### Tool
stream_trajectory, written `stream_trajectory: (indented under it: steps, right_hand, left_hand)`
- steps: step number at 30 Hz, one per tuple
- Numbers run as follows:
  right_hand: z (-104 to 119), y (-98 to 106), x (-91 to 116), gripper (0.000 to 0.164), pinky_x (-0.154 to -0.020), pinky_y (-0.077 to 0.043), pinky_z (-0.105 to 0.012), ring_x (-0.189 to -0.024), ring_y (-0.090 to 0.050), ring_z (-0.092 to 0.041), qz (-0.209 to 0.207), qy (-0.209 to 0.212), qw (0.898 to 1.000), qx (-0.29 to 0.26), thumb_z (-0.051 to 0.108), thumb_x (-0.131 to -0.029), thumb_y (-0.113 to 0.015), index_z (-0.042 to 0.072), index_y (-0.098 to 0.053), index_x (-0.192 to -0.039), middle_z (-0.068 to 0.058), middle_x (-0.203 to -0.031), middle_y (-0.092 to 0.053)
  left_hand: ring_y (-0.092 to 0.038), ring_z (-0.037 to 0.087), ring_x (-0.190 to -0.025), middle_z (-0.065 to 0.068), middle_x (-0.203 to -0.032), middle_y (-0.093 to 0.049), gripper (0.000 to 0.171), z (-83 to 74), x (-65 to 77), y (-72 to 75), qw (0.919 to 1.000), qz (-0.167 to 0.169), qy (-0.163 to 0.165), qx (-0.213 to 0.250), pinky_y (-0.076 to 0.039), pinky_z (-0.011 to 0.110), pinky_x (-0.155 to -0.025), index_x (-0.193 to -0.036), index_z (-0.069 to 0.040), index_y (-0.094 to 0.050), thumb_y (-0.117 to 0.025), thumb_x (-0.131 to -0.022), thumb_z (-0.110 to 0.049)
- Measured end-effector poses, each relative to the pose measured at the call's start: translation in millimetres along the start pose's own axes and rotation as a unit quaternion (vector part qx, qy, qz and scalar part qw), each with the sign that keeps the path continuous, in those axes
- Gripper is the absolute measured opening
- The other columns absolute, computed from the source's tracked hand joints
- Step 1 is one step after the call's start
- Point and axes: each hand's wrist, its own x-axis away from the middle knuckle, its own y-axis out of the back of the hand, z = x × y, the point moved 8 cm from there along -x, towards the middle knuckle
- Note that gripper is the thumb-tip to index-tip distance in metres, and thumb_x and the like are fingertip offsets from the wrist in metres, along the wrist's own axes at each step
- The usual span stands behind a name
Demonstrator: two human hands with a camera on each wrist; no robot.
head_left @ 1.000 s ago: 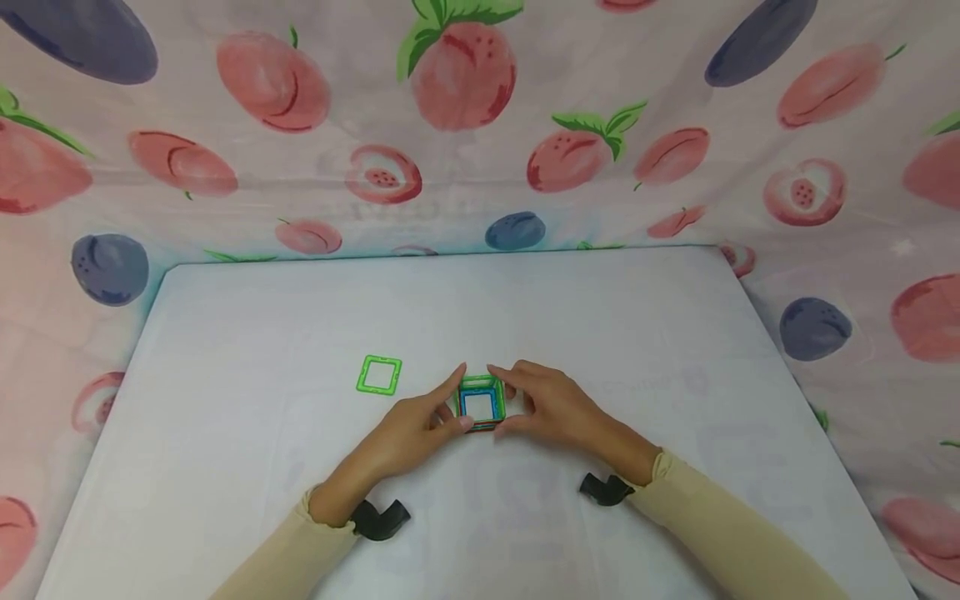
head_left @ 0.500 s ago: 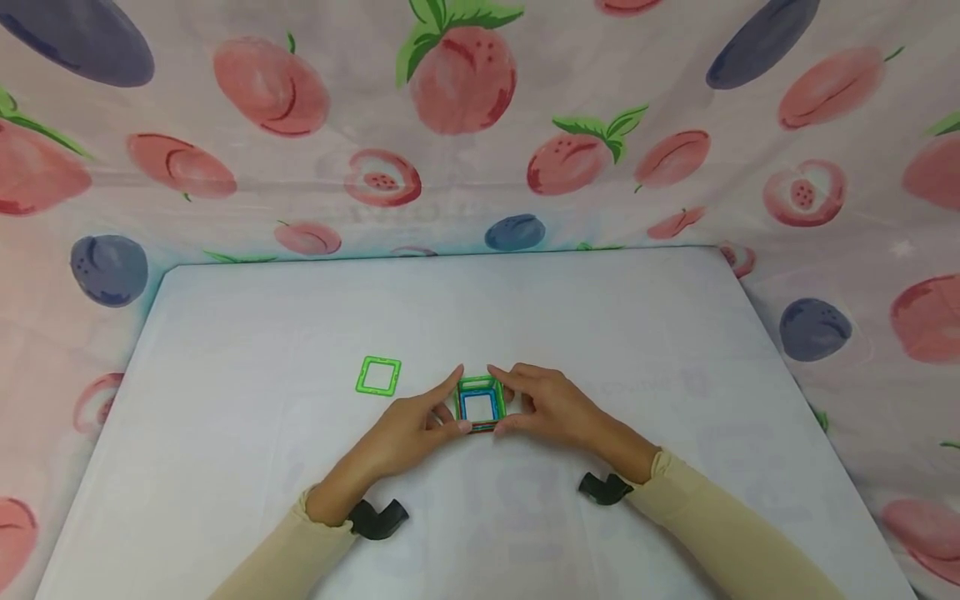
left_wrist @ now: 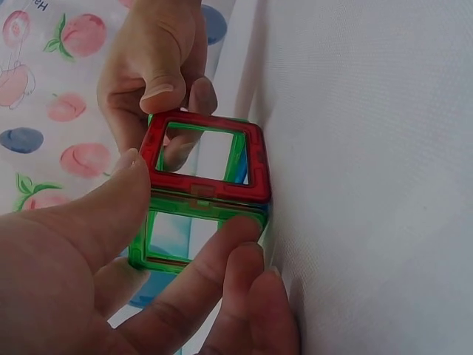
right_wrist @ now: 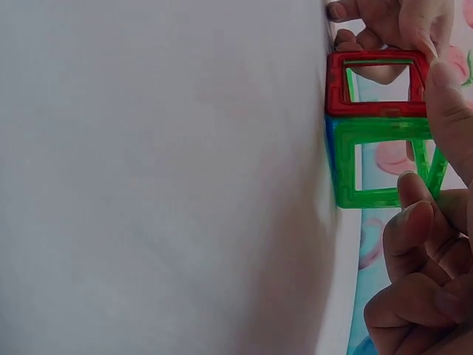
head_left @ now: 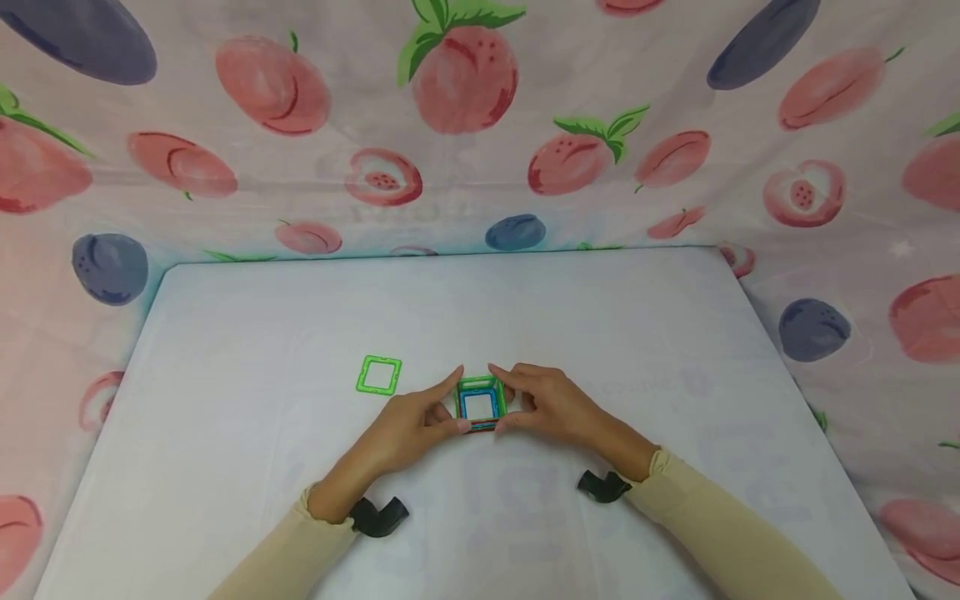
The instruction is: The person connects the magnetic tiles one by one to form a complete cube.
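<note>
The left grip [head_left: 411,427] and right grip [head_left: 546,404] pinch the little box [left_wrist: 203,194]; a green square [head_left: 397,377] lies to its upper left in the head view, nearer the left grip

Left forearm [head_left: 285,550] and right forearm [head_left: 727,521] angled inward. Left hand [head_left: 408,429] and right hand [head_left: 551,404] facing, apart, both pinching: thumbs nearer the body, index fingers forward.

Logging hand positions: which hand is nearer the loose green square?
Left. In the head view, the left hand is below-right of the loose green square; the right hand is farther right, beyond the tile box.
</note>
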Motion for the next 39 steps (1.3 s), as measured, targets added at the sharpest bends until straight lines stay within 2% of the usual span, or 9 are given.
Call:
stream_trajectory:
  steps: [4, 10, 20, 25, 29, 32, 35, 39]
  right_hand:
    - [0.1, -2.0, 0.3, 0.082, -0.057, -0.036, -0.017, -0.063, -0.037, 0.002, 0.001, 0.0, 1.0, -0.005, 0.028, -0.076, -0.089, -0.001, -0.054, -0.145, -0.003, -0.088, -0.061]
    - [3.1, -3.2, -1.3, 0.081, -0.057, -0.037, -0.017, -0.063, -0.04, 0.0, 0.005, -0.008, 1.0, 0.009, 0.032, -0.079, -0.088, 0.002, -0.054, -0.146, -0.002, -0.088, -0.059]
    - [2.2, -0.4, -7.0, 0.078, -0.057, -0.039, -0.018, -0.064, -0.043, -0.002, 0.016, -0.012, 1.0, 0.002, 0.036, -0.077, -0.089, 0.005, -0.06, -0.142, 0.0, -0.083, -0.059]
    - [-2.8, 7.2, -16.1, 0.07, -0.056, -0.04, -0.019, -0.063, -0.044, -0.003, 0.021, -0.019, 1.0, -0.012, 0.038, -0.084, -0.084, 0.005, -0.061, -0.141, 0.008, -0.078, -0.058]
    - [-2.6, 23.0, -37.7, 0.054, -0.055, -0.04, -0.022, -0.06, -0.044, -0.005, 0.002, -0.015, 0.999, -0.029, 0.03, -0.092, -0.078, 0.004, -0.064, -0.138, 0.009, -0.074, -0.056]
    - [-2.3, 32.6, -63.8, 0.041, -0.056, -0.039, -0.024, -0.06, -0.045, -0.009, 0.01, -0.023, 0.999, -0.044, 0.029, -0.096, -0.073, 0.008, -0.07, -0.131, 0.007, -0.073, -0.058]
    - [-3.8, 34.1, -95.3, 0.03, -0.059, -0.04, -0.026, -0.065, -0.049, -0.012, 0.055, -0.042, 0.995, -0.067, 0.033, -0.098, -0.071, 0.015, -0.077, -0.12, 0.004, -0.077, -0.064]
    - [-2.1, 24.3, -138.9, 0.023, -0.067, -0.046, -0.029, -0.077, -0.058, -0.017, 0.144, -0.055, 0.985, -0.082, 0.039, -0.097, -0.07, 0.021, -0.08, -0.106, -0.002, -0.09, -0.074]
  left_hand:
    - [-0.06, 0.006, -0.072, -0.006, -0.086, -0.07, 0.076, 2.1, 0.2, 0.3, 1.0, 0.0, 0.002, 0.005, -0.048, 0.024, -0.07, -0.16, -0.018, -0.036, -0.072, -0.096, -0.037]
    - [-0.06, 0.006, -0.073, -0.007, -0.085, -0.069, 0.076, 3.9, 0.2, -0.5, 0.9999, 0.003, 0.005, 0.009, -0.048, 0.025, -0.071, -0.16, -0.018, -0.036, -0.071, -0.096, -0.039]
    - [-0.059, 0.005, -0.071, -0.007, -0.084, -0.07, 0.075, 2.2, 0.3, 0.1, 1.0, 0.001, -0.002, 0.001, -0.047, 0.025, -0.07, -0.16, -0.017, -0.037, -0.071, -0.097, -0.038]
    - [-0.06, 0.005, -0.071, -0.007, -0.084, -0.07, 0.075, 0.8, 0.0, 0.4, 1.0, 0.002, -0.003, 0.0, -0.048, 0.025, -0.07, -0.16, -0.017, -0.036, -0.071, -0.097, -0.036]
    - [-0.06, 0.006, -0.071, -0.006, -0.084, -0.07, 0.074, -0.1, -0.3, 1.2, 1.0, 0.003, -0.003, 0.002, -0.048, 0.025, -0.07, -0.16, -0.017, -0.036, -0.071, -0.097, -0.035]
    - [-0.06, 0.006, -0.072, -0.006, -0.084, -0.07, 0.075, -0.1, -0.5, 1.5, 1.0, 0.003, -0.002, 0.003, -0.048, 0.025, -0.07, -0.16, -0.017, -0.036, -0.071, -0.096, -0.036]
    - [-0.06, 0.006, -0.073, -0.006, -0.084, -0.069, 0.075, 0.6, -0.6, 1.0, 1.0, 0.005, -0.001, 0.008, -0.048, 0.025, -0.07, -0.16, -0.018, -0.036, -0.072, -0.096, -0.037]
    - [-0.061, 0.007, -0.073, -0.006, -0.084, -0.069, 0.075, 1.6, -0.7, 0.1, 0.9998, 0.008, -0.002, 0.016, -0.048, 0.025, -0.07, -0.16, -0.018, -0.036, -0.071, -0.096, -0.038]
